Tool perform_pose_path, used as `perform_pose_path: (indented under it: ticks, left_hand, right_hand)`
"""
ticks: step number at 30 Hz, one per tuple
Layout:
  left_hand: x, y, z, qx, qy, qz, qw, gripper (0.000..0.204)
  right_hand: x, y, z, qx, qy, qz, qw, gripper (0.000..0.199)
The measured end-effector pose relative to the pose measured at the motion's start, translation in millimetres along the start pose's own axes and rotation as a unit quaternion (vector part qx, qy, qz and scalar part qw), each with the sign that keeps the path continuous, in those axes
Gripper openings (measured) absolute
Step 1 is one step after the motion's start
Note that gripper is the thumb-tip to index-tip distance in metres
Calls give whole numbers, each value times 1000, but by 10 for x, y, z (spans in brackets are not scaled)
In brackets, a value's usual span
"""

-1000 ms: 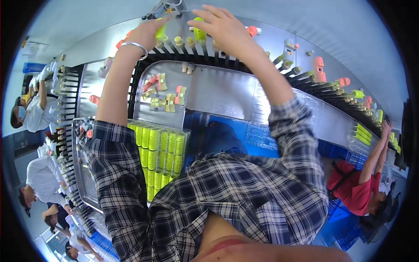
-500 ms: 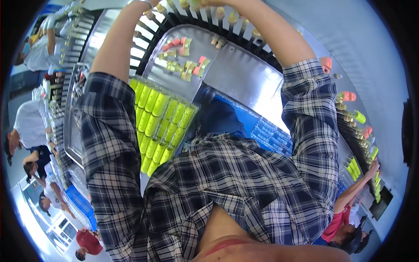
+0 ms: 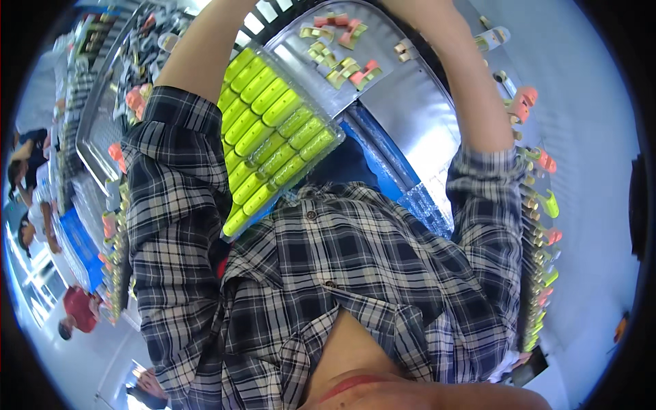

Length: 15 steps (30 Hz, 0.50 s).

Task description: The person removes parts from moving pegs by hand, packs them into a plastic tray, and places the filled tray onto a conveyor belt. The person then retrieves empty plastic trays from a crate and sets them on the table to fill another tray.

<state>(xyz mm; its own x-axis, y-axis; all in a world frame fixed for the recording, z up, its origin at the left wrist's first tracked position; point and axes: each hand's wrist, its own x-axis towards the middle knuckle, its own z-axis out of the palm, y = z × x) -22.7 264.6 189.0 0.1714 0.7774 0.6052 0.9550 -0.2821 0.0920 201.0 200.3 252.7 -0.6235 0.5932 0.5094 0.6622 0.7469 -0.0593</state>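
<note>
My left forearm [image 3: 201, 51] reaches up past the top edge, so the left hand is out of the picture. At the top, a part of my right hand [image 3: 413, 8] shows beyond the far rim of a metal tray [image 3: 290, 51]. Its fingers are cut off by the frame edge. Small pink pieces [image 3: 353, 33] and pale yellow-green pieces [image 3: 320, 53] lie loosely grouped in that tray. A few beige pieces [image 3: 404, 50] sit by its right rim, below the right hand. Beside my left arm, lime-yellow cylindrical pieces [image 3: 263, 89] fill a clear plastic tray [image 3: 338, 135] in rows.
A slatted conveyor [image 3: 526, 266] curves around me, carrying pink pieces [image 3: 525, 102] and lime pieces [image 3: 550, 203]. Blue material [image 3: 372, 164] lies near my lap, with clear bubbly plastic [image 3: 427, 208] beside it. Another metal tray [image 3: 96, 137] is at left. A person in red [image 3: 80, 307] stands farther off.
The whole view has shifted, with the trays now farther right and higher. My left wrist has left the picture. The right forearm is more upright, with its hand farther right.
</note>
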Motion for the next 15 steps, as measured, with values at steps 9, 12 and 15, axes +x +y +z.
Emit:
perform_pose_path:
  ticks: [9, 12, 15]
  left_hand:
    - [-1402, 320, -1182, -68, -112, -174, 976, 37]
    - [-2337, 581, -1461, -105, -46, -126, 985, 36]
    - [-3012, 873, -1481, -150, -146, -261, 942, 36]
  right_hand:
    - [-1362, -1144, 635, 248, -124, -36, 960, 42]
    - [-1477, -1281, 738, 228, -133, -47, 963, 42]
    - [-1566, -1309, 890, 168, -139, -68, 974, 41]
